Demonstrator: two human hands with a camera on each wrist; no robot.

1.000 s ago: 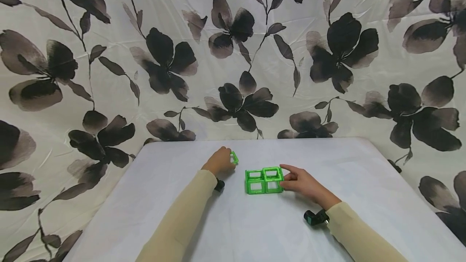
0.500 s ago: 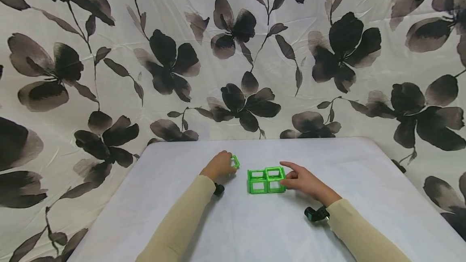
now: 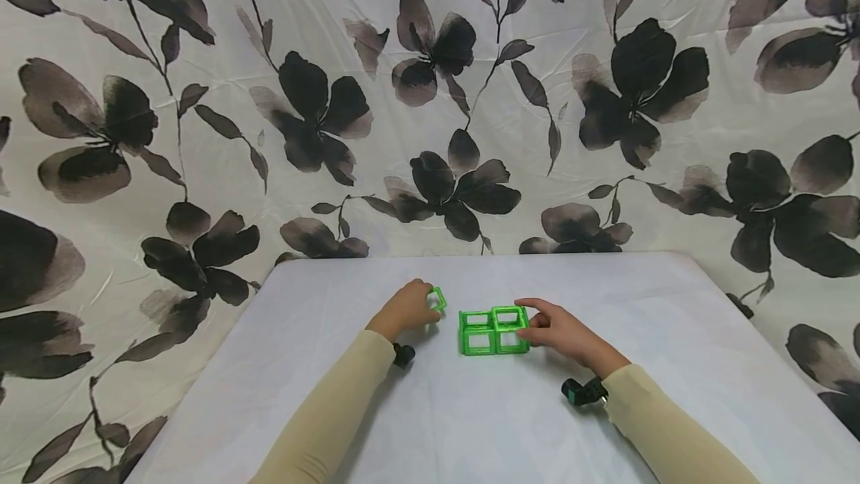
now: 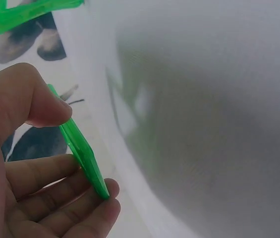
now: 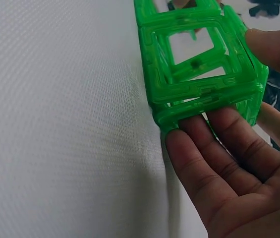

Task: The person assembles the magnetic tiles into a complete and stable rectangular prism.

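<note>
My left hand (image 3: 404,309) pinches a green square magnetic tile (image 3: 438,299) just left of a green structure of joined magnetic tiles (image 3: 496,343). In the left wrist view this single tile (image 4: 82,148) stands nearly edge-on, thumb on one side and fingers on the other. My right hand (image 3: 563,331) holds the right end of the structure, which sits on the table as two open-framed cubes side by side. From the right wrist, the thumb shows on an upper edge of the structure (image 5: 199,91), with several fingers against its end. A gap separates the loose tile from the structure.
A white-covered table (image 3: 430,424) lies under both hands. Behind it hangs a pale cloth (image 3: 376,125) with dark flower print. Each wrist wears a small black camera, one (image 3: 403,355) on the left and one (image 3: 583,391) on the right.
The whole head view has shifted slightly. The left hand, still pinching the tile, has lowered slightly and come a little nearer the structure. The right hand keeps its hold on the structure.
</note>
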